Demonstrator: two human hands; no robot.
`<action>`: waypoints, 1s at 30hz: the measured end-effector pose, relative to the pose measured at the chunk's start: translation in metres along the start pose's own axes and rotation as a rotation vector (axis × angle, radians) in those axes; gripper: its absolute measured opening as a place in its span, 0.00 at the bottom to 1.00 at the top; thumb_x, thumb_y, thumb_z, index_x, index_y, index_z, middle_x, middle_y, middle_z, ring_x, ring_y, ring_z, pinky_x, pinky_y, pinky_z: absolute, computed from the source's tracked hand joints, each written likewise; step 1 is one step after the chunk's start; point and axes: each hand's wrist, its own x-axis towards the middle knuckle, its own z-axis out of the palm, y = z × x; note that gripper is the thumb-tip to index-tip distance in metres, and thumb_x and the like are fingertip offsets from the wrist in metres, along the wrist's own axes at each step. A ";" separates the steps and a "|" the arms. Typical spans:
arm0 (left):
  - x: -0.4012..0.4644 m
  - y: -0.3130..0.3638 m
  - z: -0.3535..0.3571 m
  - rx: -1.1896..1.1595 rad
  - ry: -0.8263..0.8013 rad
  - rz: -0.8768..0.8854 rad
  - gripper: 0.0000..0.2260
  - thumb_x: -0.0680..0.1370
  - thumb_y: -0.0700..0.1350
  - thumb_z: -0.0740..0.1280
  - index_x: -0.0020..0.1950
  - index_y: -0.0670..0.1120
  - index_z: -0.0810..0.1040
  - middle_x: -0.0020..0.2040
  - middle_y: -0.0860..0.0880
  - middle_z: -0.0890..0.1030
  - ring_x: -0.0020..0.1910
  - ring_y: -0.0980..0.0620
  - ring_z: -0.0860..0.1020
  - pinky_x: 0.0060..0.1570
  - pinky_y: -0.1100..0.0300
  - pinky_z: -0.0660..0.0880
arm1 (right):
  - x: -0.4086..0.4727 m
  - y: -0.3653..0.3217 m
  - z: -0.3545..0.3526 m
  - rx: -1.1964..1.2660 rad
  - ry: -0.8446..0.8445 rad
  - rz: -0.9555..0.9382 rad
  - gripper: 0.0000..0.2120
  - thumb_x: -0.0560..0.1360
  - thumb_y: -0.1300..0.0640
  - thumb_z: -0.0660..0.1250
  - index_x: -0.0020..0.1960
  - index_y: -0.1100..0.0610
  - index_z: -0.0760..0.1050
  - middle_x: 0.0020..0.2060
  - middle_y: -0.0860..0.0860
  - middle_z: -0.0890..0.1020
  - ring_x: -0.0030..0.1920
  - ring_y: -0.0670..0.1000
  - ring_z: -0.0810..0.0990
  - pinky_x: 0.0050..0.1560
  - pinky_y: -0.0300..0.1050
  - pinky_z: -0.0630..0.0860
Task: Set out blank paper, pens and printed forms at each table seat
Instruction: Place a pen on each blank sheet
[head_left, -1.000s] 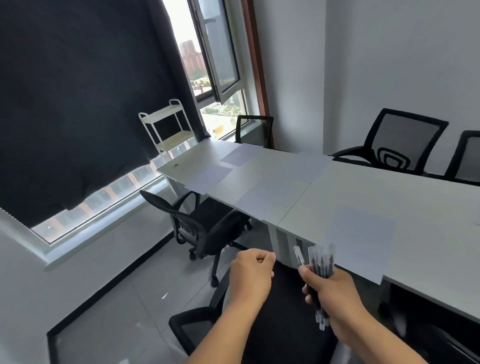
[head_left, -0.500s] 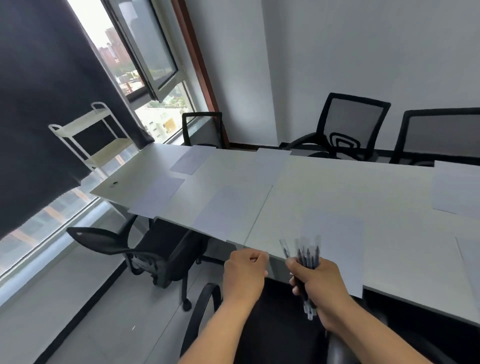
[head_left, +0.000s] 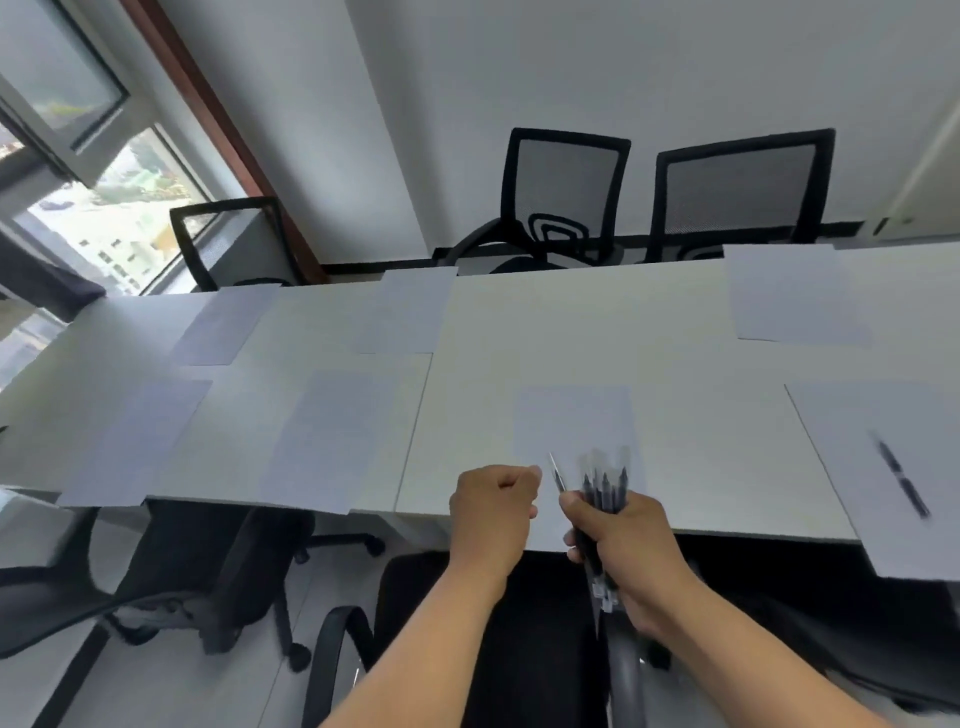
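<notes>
My right hand (head_left: 628, 556) grips a bundle of black pens (head_left: 602, 483) with their tips fanned upward, just over the near table edge. Beside it, my left hand (head_left: 493, 512) is curled into a fist and holds nothing that I can see. Straight ahead of both hands lies a blank sheet (head_left: 574, 431) on the white table (head_left: 571, 322). More sheets lie at other seats: near left (head_left: 332, 436), far left (head_left: 135, 441), far centre (head_left: 405, 312), far right (head_left: 789, 296). On the near right sheet (head_left: 872, 467) one black pen (head_left: 901, 480) lies alone.
Black mesh office chairs stand along the far side (head_left: 566, 192) (head_left: 737, 192) and at the left end (head_left: 234, 239). A black chair (head_left: 519, 623) sits directly below my arms, another (head_left: 208, 566) at the near left. A window (head_left: 98, 208) is at the left.
The view has swung right and down from the window end toward the table middle. My hands stay close together with the pen bundle, now over the near edge facing a blank sheet.
</notes>
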 end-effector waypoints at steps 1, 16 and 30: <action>0.010 -0.003 0.007 -0.003 -0.038 -0.007 0.13 0.84 0.49 0.73 0.46 0.42 0.88 0.40 0.58 0.88 0.36 0.60 0.85 0.47 0.59 0.80 | 0.008 0.006 -0.001 0.008 0.032 0.002 0.09 0.81 0.56 0.75 0.52 0.63 0.84 0.34 0.55 0.83 0.35 0.53 0.82 0.43 0.48 0.83; 0.115 -0.038 0.066 0.019 -0.270 -0.059 0.12 0.81 0.46 0.75 0.38 0.43 0.88 0.39 0.54 0.88 0.34 0.60 0.83 0.41 0.62 0.76 | 0.083 0.039 0.000 -0.038 0.215 0.093 0.12 0.82 0.51 0.74 0.51 0.61 0.83 0.35 0.59 0.84 0.28 0.52 0.81 0.25 0.42 0.70; 0.190 -0.036 0.105 0.319 -0.243 -0.084 0.11 0.74 0.44 0.71 0.33 0.45 0.75 0.30 0.45 0.78 0.27 0.47 0.68 0.33 0.60 0.66 | 0.120 0.068 -0.027 0.273 0.406 0.137 0.12 0.80 0.58 0.76 0.52 0.69 0.85 0.38 0.59 0.79 0.40 0.57 0.82 0.45 0.52 0.88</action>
